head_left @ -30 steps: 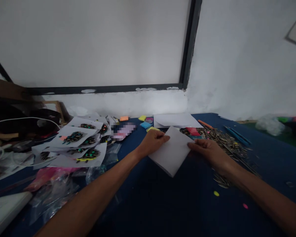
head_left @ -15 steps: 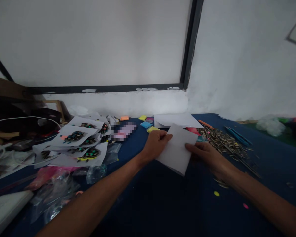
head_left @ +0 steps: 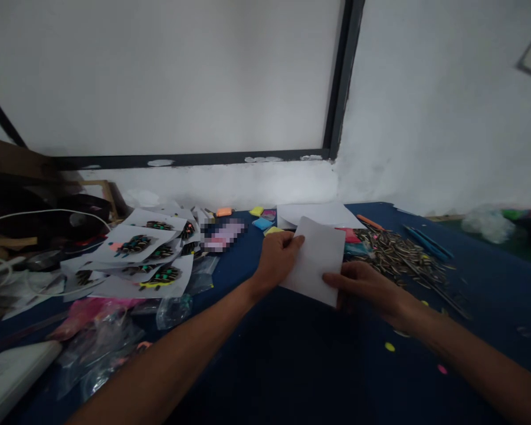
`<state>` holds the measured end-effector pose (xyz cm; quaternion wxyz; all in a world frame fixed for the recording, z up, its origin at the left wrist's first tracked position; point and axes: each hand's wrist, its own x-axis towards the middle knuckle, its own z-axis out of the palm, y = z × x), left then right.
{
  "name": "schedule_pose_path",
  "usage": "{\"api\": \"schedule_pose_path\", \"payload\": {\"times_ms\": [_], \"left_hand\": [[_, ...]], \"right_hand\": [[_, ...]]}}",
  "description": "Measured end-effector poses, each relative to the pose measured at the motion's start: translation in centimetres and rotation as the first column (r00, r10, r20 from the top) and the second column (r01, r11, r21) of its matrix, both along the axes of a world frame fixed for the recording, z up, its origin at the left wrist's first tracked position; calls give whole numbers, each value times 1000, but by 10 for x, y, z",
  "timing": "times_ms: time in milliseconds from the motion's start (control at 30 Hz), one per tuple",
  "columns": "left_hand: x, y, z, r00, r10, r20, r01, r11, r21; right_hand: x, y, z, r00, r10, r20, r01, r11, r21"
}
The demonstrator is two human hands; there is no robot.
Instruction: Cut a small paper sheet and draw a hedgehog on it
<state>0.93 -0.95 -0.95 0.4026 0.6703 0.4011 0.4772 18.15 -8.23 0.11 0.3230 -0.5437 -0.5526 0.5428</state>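
White paper [head_left: 315,254] sits above the desk [head_left: 265,366], long axis running away from us, between our left hand [head_left: 277,260], pinching its left edge, and our right hand [head_left: 365,284], pinching its lower right.

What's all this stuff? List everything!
Held paper: seemingly one, white, centre
Flat paper: some, white, back centre
Striped pieces: many, dark, pale, right
Tool: one, blue, right
Stick: one, orange, back right
Packets: several, yellow, blue, orange, back middle
Decorated sheets: several, white, left
Blurred item: one, pinkish, back middle
Bags: several, clear, pink, front left
Slab: one, white, front left
Cables: some, white, left
Box: one, brown, back left
Dots: several, yellow, pink, front right
Table: one, dark blue, underneath
Panel: one, pale, behind
Wall: white, behind
Left hand: one, bare, holding paper
Right hand: one, bare, holding paper
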Motion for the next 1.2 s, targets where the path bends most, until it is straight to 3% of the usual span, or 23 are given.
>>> {"api": "schedule_pose_path", "payload": {"times_ms": [267,400,600,867,1100,1200], "left_hand": [[-4,5,2,989,-53,141,71,990,-124],[-6,7,1,988,-16,155,41,986,-160],[-6,12,-5,997,52,53,-48,996,-70],[-11,18,-8,973,198,-117,-172,965,199],[-4,6,-4,990,86,-114,-62,977,205],[-4,4,1,998,-36,45,32,995,91]], "right_hand": [[10,4,-1,1000,-27,12,26,998,62],[11,3,-2,1000,11,9,-12,999,38],[9,2,-5,996,88,8,-88,996,13],[0,-7,1,957,286,46,-285,958,-12],[0,-3,-5,982,185,43,-186,982,19],[1,-1,-9,995,101,22,-102,993,50]]}}
